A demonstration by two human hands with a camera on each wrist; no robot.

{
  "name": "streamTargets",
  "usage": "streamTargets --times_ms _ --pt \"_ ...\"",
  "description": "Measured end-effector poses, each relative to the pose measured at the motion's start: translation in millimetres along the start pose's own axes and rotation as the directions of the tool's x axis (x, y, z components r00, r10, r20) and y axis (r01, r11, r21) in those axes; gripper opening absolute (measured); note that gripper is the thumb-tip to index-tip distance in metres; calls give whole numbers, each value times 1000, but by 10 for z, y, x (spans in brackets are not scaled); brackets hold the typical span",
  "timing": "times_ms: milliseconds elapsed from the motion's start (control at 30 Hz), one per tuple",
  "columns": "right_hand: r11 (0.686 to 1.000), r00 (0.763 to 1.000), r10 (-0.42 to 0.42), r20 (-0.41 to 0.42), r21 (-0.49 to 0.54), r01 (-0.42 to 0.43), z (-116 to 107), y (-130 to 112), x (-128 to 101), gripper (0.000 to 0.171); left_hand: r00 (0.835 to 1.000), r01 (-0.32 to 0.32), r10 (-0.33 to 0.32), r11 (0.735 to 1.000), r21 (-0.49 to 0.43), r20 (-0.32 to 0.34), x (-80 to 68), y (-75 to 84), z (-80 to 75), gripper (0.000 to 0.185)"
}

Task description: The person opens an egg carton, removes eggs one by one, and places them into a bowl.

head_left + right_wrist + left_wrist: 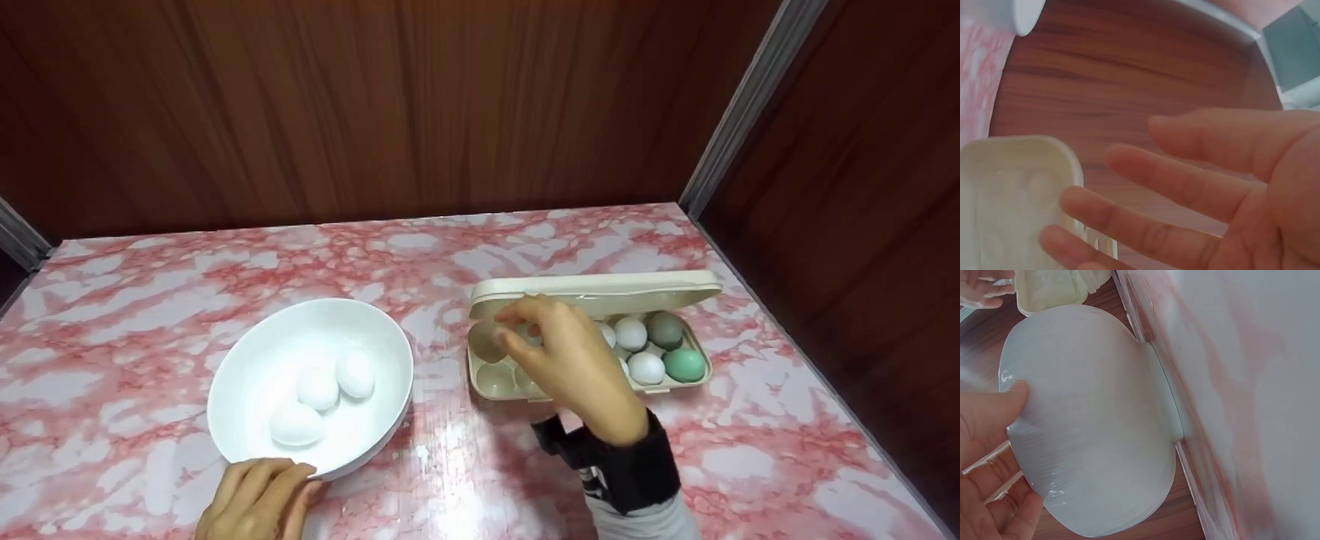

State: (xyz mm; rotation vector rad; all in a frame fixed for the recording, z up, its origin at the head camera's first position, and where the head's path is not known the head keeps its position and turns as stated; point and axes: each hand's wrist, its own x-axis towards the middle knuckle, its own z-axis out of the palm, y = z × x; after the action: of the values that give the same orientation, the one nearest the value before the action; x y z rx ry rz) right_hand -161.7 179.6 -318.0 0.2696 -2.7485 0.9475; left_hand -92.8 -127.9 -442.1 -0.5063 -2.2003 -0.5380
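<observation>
A white bowl (247, 360) stands on the left with three white eggs (297, 424) inside. At its near edge my left hand (255, 499) grips the rim; in the left wrist view the thumb (1016, 396) presses the bowl's outer wall. To the right is a cream egg carton (592, 285) with its lid raised. My right hand (566, 360) is over the carton's left half, fingers spread and holding nothing. White eggs (646, 368), a dark olive egg (665, 330) and a green egg (684, 365) fill its right end. The front left hollow is bare; the hand hides the middle ones.
The table top (450, 262) has a red and white marbled surface. Dark brown wood panels (337, 112) rise behind it and on the right, meeting at a metal corner post (750, 105). A black strap (637, 465) wraps the right wrist.
</observation>
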Motion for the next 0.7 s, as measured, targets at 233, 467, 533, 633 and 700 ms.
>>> streamTargets --times_ms 233,467,533,633,700 --pt "997 991 73 114 -41 -68 58 195 81 23 1000 -26 26 1000 -12 -18 -3 -28 10 66" --pt "981 972 174 159 -115 -157 289 437 228 34 999 -39 39 999 -3 -10 4 -30 14 67" --pt "978 971 181 158 -133 -161 344 486 259 37 999 -41 41 999 -5 -10 -3 -29 15 67" --pt "975 969 192 153 -143 -171 395 537 290 39 999 -43 42 999 -12 -19 -8 -30 20 66" --pt "976 972 187 142 -144 -166 406 560 296 39 999 -41 41 999 -10 -27 -3 -34 29 65"
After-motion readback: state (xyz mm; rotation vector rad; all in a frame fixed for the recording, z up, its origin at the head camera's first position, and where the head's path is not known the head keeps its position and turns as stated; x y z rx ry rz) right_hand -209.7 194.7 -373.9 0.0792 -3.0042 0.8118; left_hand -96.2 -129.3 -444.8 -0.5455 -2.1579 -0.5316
